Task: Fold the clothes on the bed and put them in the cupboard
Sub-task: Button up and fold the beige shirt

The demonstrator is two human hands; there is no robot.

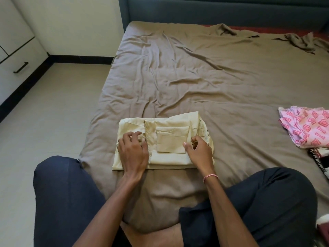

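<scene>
The cream shirt [170,139] is best squared while pressed by the spread left hand [133,152] and pinched by the right hand [200,152].

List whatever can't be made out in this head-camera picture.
Pink patterned cloth: cut off by the right edge, head view; kind unclear.
Cupboard: only a corner shows at the left edge; its inside is hidden.
Cream garment: lower layers hidden by its own folds; the left hand covers its left part.
Dark patterned item: mostly under the pink cloth, cut by the right edge.
</scene>
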